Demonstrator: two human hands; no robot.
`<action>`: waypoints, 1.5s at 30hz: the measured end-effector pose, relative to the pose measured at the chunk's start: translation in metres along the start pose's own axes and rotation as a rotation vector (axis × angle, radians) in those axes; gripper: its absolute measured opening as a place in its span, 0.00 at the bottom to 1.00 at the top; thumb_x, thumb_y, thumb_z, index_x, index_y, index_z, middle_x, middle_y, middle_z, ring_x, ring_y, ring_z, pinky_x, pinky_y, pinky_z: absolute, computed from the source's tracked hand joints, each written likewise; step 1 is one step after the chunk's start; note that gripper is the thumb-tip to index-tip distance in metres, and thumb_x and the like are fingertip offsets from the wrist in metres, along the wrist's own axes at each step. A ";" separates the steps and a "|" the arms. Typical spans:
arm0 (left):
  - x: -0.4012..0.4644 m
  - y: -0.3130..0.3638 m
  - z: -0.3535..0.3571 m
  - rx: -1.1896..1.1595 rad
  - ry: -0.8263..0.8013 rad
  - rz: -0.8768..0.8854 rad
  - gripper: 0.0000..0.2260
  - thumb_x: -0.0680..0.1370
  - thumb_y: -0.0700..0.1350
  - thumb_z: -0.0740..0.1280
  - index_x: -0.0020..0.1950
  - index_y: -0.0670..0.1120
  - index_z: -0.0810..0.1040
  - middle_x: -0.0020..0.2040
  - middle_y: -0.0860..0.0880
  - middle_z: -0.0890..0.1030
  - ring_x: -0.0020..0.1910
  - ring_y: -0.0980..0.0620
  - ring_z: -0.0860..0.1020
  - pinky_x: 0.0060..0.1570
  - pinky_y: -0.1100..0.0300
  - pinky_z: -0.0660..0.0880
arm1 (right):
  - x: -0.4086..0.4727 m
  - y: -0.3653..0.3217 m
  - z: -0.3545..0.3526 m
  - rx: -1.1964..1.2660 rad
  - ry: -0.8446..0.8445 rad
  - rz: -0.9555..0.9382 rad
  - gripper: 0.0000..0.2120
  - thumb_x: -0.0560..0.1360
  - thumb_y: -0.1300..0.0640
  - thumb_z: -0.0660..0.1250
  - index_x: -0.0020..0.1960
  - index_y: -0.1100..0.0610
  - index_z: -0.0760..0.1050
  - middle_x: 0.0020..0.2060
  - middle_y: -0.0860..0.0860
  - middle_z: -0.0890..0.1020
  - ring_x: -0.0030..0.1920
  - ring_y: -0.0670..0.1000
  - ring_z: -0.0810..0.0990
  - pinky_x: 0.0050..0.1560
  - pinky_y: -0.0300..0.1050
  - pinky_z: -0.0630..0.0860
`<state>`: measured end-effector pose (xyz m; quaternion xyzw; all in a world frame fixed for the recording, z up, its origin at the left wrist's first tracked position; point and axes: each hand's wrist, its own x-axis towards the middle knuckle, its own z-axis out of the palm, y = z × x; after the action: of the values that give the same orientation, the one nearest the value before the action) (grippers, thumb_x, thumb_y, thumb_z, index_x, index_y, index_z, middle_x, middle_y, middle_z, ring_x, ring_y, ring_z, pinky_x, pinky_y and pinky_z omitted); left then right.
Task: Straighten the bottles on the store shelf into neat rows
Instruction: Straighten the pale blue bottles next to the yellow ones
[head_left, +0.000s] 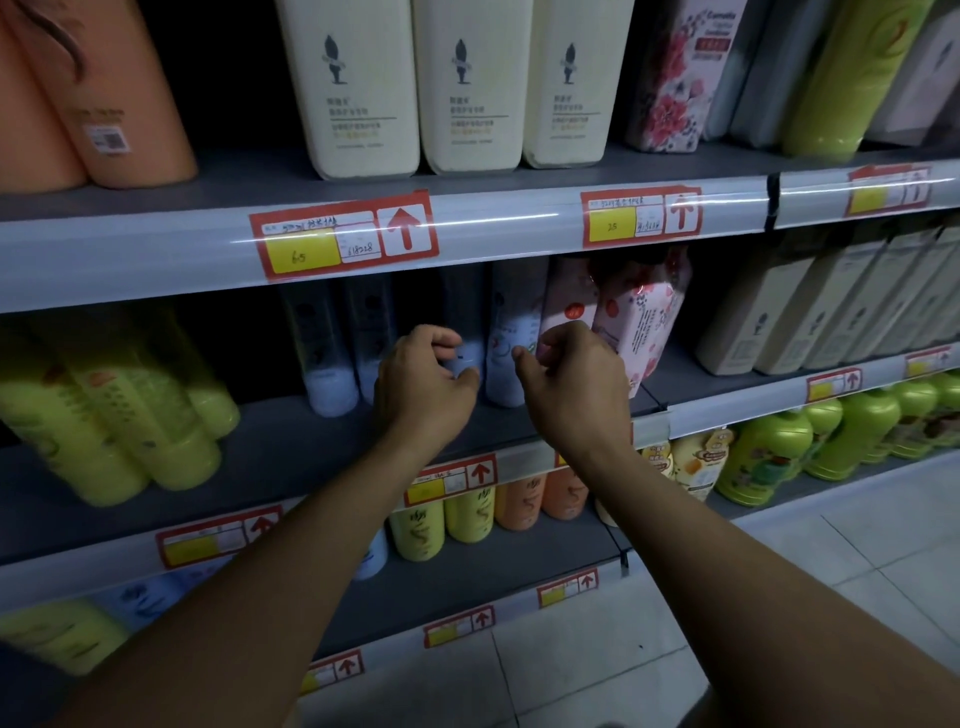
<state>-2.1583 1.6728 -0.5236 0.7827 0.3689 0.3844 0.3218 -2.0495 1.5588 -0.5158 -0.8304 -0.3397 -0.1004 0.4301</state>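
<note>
On the middle shelf (291, 447) stand several pale blue bottles with dark upper parts, one at the left (327, 364). My left hand (423, 387) curls its fingers and thumb around the lower part of one pale blue bottle (466, 358). My right hand (574, 387) is loosely curled beside it with nothing in it. Its thumb tip is at the neighbouring pale blue bottle (511, 332), and its fingers are in front of a pink floral bottle (641, 322). Both forearms reach in from below.
Yellow-green bottles (119, 410) lean together at the left of the same shelf, and beige boxes (810, 312) are at the right. Cream bottles (358, 88) stand on the shelf above. Orange and yellow bottles (519, 501) are on the shelf below. White floor tiles (779, 561) lie at lower right.
</note>
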 end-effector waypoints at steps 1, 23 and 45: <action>0.002 0.000 0.002 0.004 -0.002 -0.017 0.14 0.72 0.45 0.76 0.54 0.53 0.77 0.51 0.52 0.81 0.44 0.51 0.82 0.49 0.48 0.81 | 0.001 0.000 0.002 0.004 0.006 0.011 0.16 0.79 0.44 0.71 0.57 0.56 0.76 0.49 0.52 0.83 0.49 0.55 0.81 0.44 0.48 0.74; 0.030 -0.005 0.026 0.184 -0.024 -0.111 0.21 0.77 0.56 0.73 0.35 0.44 0.69 0.32 0.49 0.70 0.35 0.49 0.72 0.28 0.57 0.61 | 0.005 -0.009 0.043 0.083 0.108 0.148 0.27 0.75 0.46 0.76 0.65 0.58 0.69 0.61 0.56 0.73 0.62 0.58 0.75 0.56 0.50 0.73; 0.034 -0.024 0.034 0.111 -0.073 -0.096 0.16 0.80 0.52 0.70 0.44 0.43 0.70 0.47 0.41 0.76 0.50 0.41 0.78 0.40 0.56 0.64 | 0.009 -0.022 0.070 0.117 0.259 0.221 0.28 0.70 0.50 0.76 0.63 0.60 0.69 0.59 0.57 0.73 0.63 0.59 0.72 0.60 0.50 0.71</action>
<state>-2.1231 1.7058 -0.5468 0.7943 0.4148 0.3187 0.3090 -2.0660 1.6272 -0.5401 -0.8164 -0.1934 -0.1385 0.5262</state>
